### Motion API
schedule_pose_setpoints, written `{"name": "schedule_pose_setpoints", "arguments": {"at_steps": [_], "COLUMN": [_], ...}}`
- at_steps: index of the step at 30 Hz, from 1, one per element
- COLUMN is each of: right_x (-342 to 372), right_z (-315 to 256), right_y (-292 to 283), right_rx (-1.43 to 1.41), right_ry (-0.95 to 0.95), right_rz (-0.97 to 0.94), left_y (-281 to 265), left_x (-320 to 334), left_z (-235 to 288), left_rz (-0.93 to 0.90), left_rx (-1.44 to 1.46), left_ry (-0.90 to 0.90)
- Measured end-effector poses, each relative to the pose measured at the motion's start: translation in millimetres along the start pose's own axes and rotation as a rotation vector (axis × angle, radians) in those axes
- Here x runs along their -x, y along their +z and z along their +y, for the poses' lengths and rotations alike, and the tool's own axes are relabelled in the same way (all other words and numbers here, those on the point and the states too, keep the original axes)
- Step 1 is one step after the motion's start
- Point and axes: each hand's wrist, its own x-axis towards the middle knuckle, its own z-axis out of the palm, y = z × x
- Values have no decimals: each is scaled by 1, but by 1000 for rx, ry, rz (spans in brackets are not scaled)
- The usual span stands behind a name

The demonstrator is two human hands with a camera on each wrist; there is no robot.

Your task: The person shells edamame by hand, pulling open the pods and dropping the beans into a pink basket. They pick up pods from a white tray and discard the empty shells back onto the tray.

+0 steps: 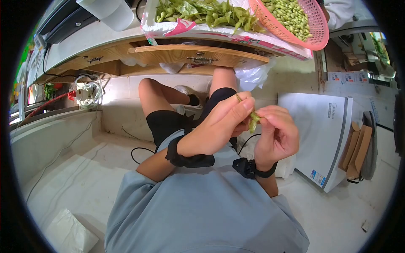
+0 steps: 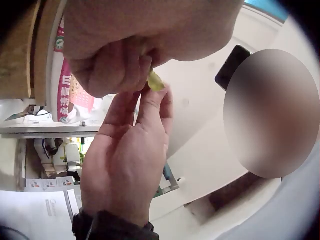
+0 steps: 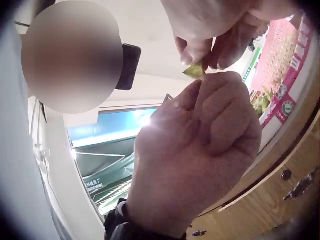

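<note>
A green bean pod [image 1: 254, 122] [image 2: 156, 81] [image 3: 193, 71] is held between the two hands, in front of the body. The left hand [image 1: 219, 122] [image 2: 150, 37] [image 3: 200, 135] grips one part of it, fingers curled inward and thumb on top. From the other side, the right hand [image 1: 276, 135] [image 2: 127, 160] [image 3: 220, 25] pinches the pod between thumb and index finger, its other fingers bent. Part of the pod is hidden by the fingers. Farther forward, leafy pods [image 1: 206, 14] fill a white foam box [image 1: 228, 34], beside a pink basket [image 1: 321, 25] of green beans [image 1: 287, 17].
A partly open wooden drawer [image 1: 168, 55] lies under the counter, above the knees. To the right stands a white refrigerator [image 1: 312, 130] with cardboard [image 1: 358, 147] beside it. A white container [image 1: 110, 14] is on the counter. Cables run over the floor at left.
</note>
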Motion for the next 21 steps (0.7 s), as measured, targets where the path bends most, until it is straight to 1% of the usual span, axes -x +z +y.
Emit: {"name": "schedule_pose_setpoints", "arguments": {"at_steps": [3,9,15,17,21], "right_x": [4,4,1,0,-2], "right_z": [-5,-19,-24,-26,-26], "right_y": [9,14,14,14,13], "right_rx": [-43,-161,-305,-356,-418], "right_ry": [79,393,545,571,617], "right_rz": [73,146,193,210,215], "left_y": [2,4,1,-3,-6], "left_x": [1,1,-1,-1,-1], "left_z": [-3,-5,-11,-13,-15], "left_rz": [14,18,20,-4,-4], "left_rx": [-10,-9,-146,-197,-280], "left_ry": [17,41,142,199,254]}}
